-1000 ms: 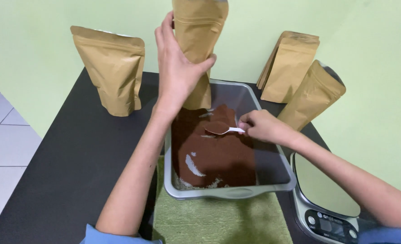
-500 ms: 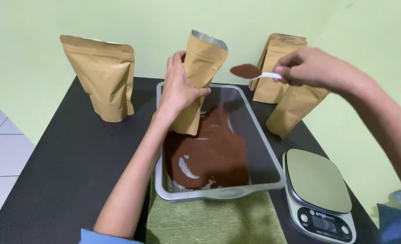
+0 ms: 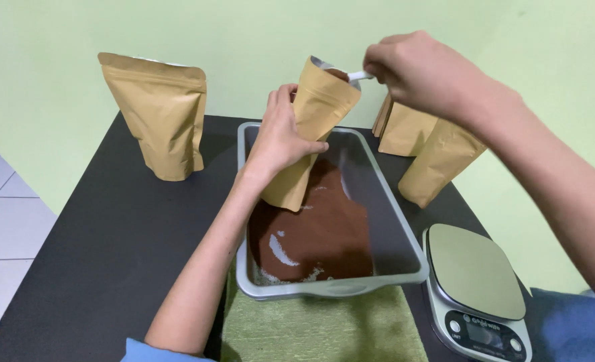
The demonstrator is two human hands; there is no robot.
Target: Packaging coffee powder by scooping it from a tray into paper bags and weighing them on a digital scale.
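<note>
1. Nearest you, the scale (image 3: 475, 281) sits at 4 o'clock on the tabletop (image 3: 109, 241), platform bare, with the green cloth (image 3: 324, 332) under the tray's near edge.
2. The tray (image 3: 404, 258) holds brown powder (image 3: 324, 234) heaped toward its near half. A second ago your spoon was down in that powder; now it is out, so this scoop has been lifted out of the tray.
3. Your left hand (image 3: 280, 137) has its grip clamped around the middle of the pouch (image 3: 314, 134), held tilted above the tray's far half, mouth leaning toward 1 o'clock. It held the same pouch throughout, only lower now.
4. Your right hand (image 3: 425, 74) has its grip pinched together on the white spoon (image 3: 356, 76). Half a second ago the loaded spoon hung to the right of the pouch; now its bowl is at the pouch mouth, powder showing just inside the rim. That reads as a scoop being delivered.
5. Farther off, one pouch (image 3: 160, 117) stands at 11 o'clock, and two more pouches (image 3: 425, 151) lean by the wall at 1 o'clock, unmoved.
</note>
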